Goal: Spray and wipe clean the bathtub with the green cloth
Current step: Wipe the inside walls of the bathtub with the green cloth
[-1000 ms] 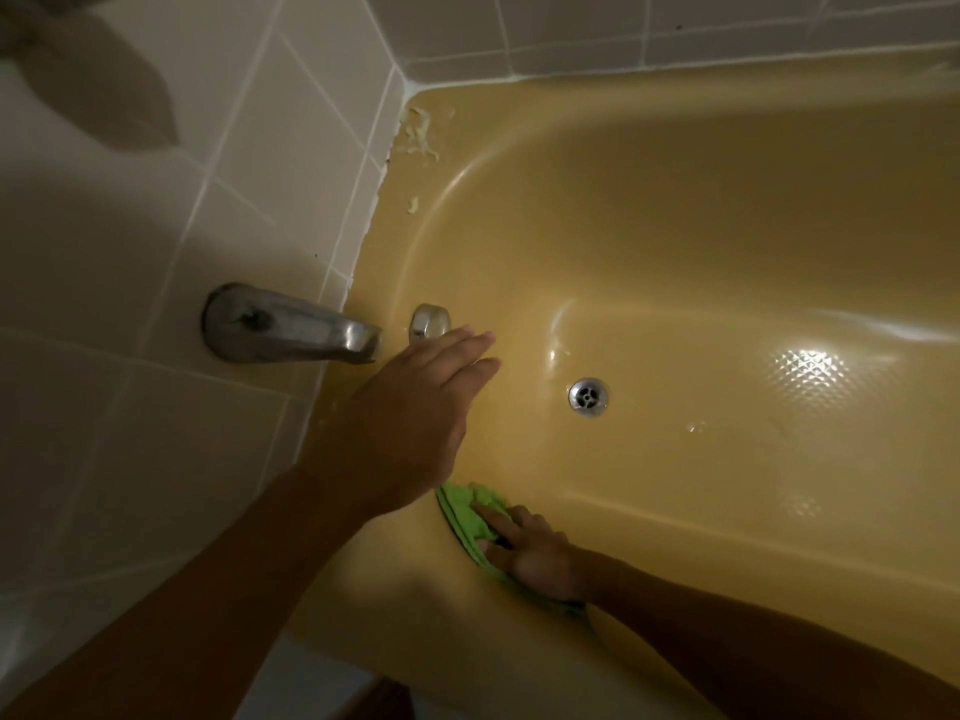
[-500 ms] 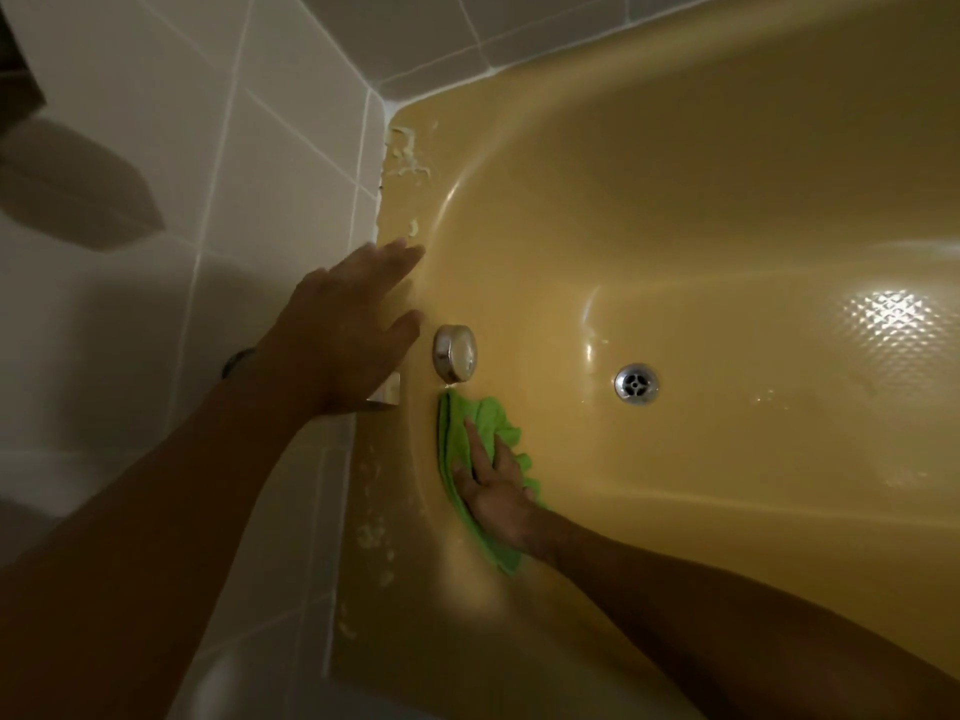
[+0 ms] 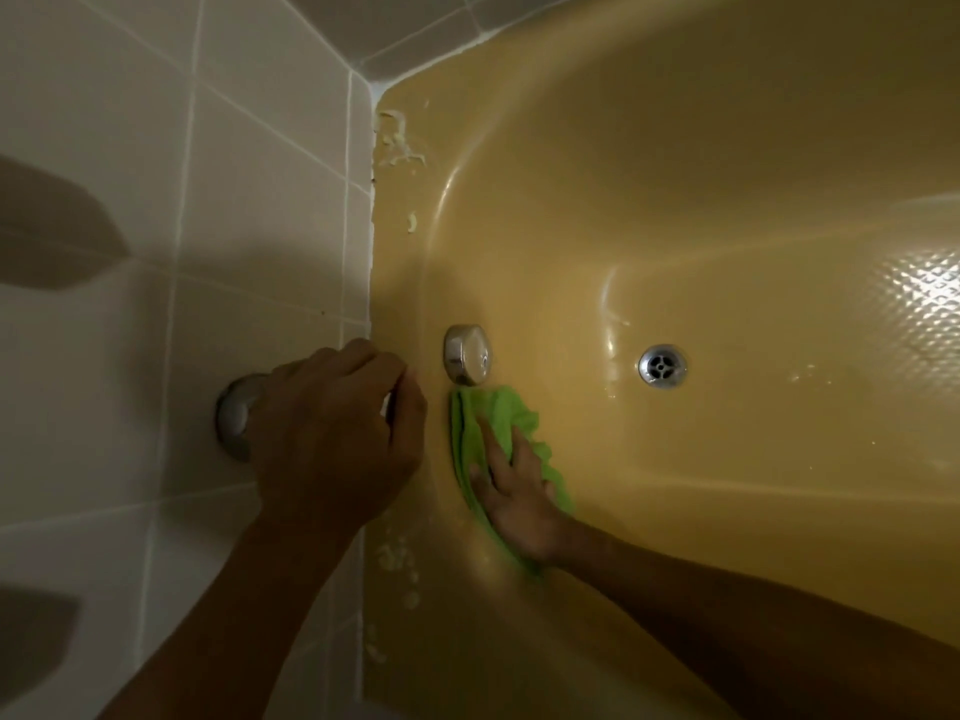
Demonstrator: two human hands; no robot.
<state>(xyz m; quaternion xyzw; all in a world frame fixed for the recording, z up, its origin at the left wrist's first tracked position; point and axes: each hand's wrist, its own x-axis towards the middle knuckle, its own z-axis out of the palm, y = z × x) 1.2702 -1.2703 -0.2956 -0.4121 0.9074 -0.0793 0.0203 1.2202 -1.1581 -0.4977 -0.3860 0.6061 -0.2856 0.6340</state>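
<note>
Green and crumpled, the soft cleaning cloth is pressed against the end wall of the mustard-yellow enamel bathtub. It sits just below the round chrome overflow cap at mid-frame, well left of the round chrome drain. The right hand lies flat on it, fingers straight and slightly spread, pinning it to the enamel. The left hand, left of centre, has its fingers curled over the chrome tap spout that juts from the pale tiled wall, seemingly as a brace. The cloth looks light and limp, likely to bunch or slide on the glossy, probably wet surface. A broad flat palm over its middle should steer it better than a pinch at an edge.
</note>
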